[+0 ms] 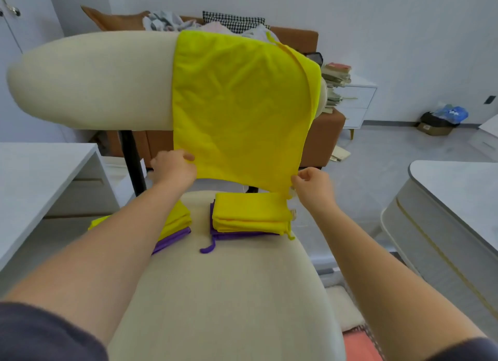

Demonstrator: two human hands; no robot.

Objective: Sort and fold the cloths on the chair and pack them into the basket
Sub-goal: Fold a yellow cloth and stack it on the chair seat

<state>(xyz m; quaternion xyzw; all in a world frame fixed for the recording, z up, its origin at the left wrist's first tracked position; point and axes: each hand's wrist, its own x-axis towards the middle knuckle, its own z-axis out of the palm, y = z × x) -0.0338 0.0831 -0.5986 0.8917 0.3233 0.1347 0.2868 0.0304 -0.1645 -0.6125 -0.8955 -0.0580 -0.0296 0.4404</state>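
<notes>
A large yellow cloth (242,104) hangs over the cream chair's backrest (89,80). My left hand (173,168) pinches its lower left corner and my right hand (312,188) pinches its lower right corner, just above the seat (221,293). At the back of the seat lie two folded stacks: on the right, yellow cloths on purple ones (250,215), and on the left, a yellow and purple stack (175,226) partly hidden by my left forearm. A purple loop (207,248) trails from the right stack. No basket is in view.
A white desk (40,177) stands close on the left and a white rounded table (452,204) on the right. Behind the chair is a brown sofa (296,39) piled with clothes, and a white drawer unit with papers (350,96). Something pink (358,344) lies on the floor at the lower right.
</notes>
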